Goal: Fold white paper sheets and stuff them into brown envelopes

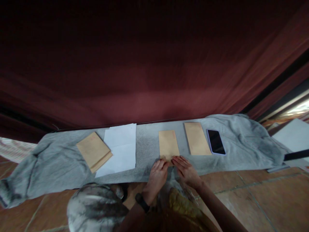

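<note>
The left hand point(158, 172) and right hand point(185, 169) rested, fingers bent, on the near end of the envelope point(168, 143) ahead, grip indeterminate and handling apparently unfinished, while the paper point(123, 148) and left pile point(93, 148) lay untouched and the right pile's point(197, 138) completion was unclear.

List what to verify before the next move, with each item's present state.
1. Left hand on the middle brown envelope: ok, fingers at its near end.
2. Right hand on the same envelope: ok, also at the near end.
3. Flap sealed: cannot tell; the fingers hide much of that end.
4. White paper sheets uncovered: not ok; the left brown envelopes overlap them.
5. Smartphone clear of the right brown envelope stack: cannot tell; their near corners look very close.
</note>
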A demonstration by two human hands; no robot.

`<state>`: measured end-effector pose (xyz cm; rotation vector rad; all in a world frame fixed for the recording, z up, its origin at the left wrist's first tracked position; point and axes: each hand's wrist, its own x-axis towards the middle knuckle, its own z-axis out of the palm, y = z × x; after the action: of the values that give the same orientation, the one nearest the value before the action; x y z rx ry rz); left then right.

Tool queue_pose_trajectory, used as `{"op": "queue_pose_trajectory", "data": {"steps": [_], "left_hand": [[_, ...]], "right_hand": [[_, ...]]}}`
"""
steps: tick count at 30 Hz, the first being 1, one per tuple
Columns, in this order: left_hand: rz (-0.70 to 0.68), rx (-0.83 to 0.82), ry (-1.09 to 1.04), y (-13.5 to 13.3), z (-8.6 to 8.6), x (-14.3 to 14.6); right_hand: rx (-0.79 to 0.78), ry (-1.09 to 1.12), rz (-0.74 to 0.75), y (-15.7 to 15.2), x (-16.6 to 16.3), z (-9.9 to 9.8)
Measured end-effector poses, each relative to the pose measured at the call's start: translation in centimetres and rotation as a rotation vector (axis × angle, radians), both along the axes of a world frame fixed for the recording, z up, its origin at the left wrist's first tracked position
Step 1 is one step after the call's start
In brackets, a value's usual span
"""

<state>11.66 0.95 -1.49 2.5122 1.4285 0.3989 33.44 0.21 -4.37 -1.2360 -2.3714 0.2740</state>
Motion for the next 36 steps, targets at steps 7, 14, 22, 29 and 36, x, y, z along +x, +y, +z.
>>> {"op": "queue_pose_trajectory", "data": {"steps": [7, 14, 22, 29, 36], "left_hand": [[0.016, -0.03, -0.073, 4.0, 0.1, 2.7], [0.029, -0.023, 0.003, 10.3, -1.7, 5.4], [0.067, -0.034, 0.027, 14.3, -1.9, 7.5], [0.026, 0.004, 0.065, 15.7, -2.9, 7.5], [-0.145, 0.122, 0.103, 12.0, -3.8, 5.5]], "right_hand": [[-0.006, 0.09, -0.139, -0.8, -1.0, -0.6], [-0.01, 0.25, -0.221, -0.3, -1.5, -1.1], [-0.025, 0.261, -0.269, -0.3, -1.8, -0.2], [-0.005, 0.189, -0.305, -0.2, -1.9, -0.7], [0.064, 0.193, -0.359, 0.0, -2.4, -0.5]]}}
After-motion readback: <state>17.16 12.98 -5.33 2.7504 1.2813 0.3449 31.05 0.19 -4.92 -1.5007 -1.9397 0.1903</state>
